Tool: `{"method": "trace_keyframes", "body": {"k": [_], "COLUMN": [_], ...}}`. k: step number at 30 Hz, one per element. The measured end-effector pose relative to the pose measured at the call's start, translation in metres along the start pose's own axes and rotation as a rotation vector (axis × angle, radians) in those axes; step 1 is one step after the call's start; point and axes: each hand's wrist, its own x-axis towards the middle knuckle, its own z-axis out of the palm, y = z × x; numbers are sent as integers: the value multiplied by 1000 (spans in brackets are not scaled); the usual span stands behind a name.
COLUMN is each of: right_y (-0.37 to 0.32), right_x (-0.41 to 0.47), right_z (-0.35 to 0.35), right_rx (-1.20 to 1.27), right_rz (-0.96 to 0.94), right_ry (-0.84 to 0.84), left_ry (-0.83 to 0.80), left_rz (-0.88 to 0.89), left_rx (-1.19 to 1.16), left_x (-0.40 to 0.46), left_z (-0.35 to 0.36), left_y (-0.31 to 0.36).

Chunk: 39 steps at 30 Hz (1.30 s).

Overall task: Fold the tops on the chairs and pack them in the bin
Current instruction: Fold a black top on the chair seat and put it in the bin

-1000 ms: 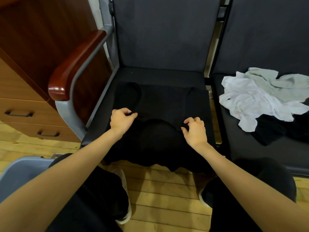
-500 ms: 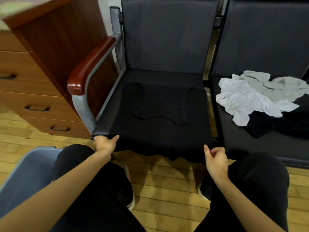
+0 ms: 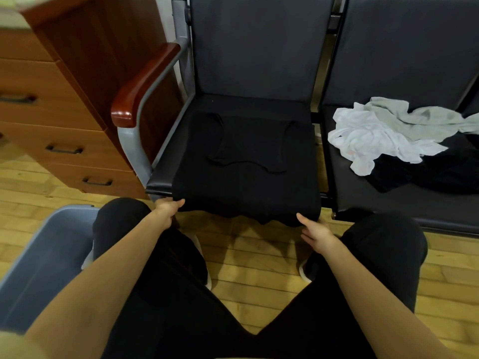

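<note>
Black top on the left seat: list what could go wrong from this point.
1. The black top is dark on a dark seat, so its edges and thin straps are hard to see; a fold may come out crooked.
2. Its hem hangs over the seat's front edge, where the left hand and right hand are; a pull could slide it to the floor.
3. The bin sits low at the left, so the fold may loosen in transfer.

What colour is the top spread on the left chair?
Black, plain; the head view shows the top best.
</note>
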Motion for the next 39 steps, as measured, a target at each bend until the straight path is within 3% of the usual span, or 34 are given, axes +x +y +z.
{"method": "trace_keyframes", "body": {"k": [6,12,14,18,20,26,29,31,34,36,37,39], "right_y": [-8,-26,-30,-35,-36,-39,-43,-46,-45,-44,-44,-42], "right_x": [-19,-43,-51,-69,-72,-74,-74,-76,-76,-77,-79,-80], "right_z": [-7,-17,-19,-18,-17,-15,-14,-14,-11,-8,-7,-5], "right_rx": [-69,35,87,136,159,200,210,212,201,184,182,183], "right_rz": [-21,-113,-129,-183,-182,-160,-158,-164,-198,-211,-207,-184], "right_ry": [103,108,82,78,84,127,140,143,158,163,165,161], "left_ry": [186,155,85,-261,-349,-351,-282,-217,53,164,151,87], "left_rz": [210,340,280,-53,-119,-157,-131,25,621,889,870,651], "left_rx": [134,206,26,-448,-606,-830,-709,-549,22,381,493,622], "left_x": [-17,-35,-42,-64,-67,-66,-66,-60,-57,-56,-56,-56], "left_z": [-2,-18,-22,-41,-50,-49,-50,-52,-58,-63,-65,-67], "left_y": [3,31,41,55,56,46,50,55,54,49,46,42]}}
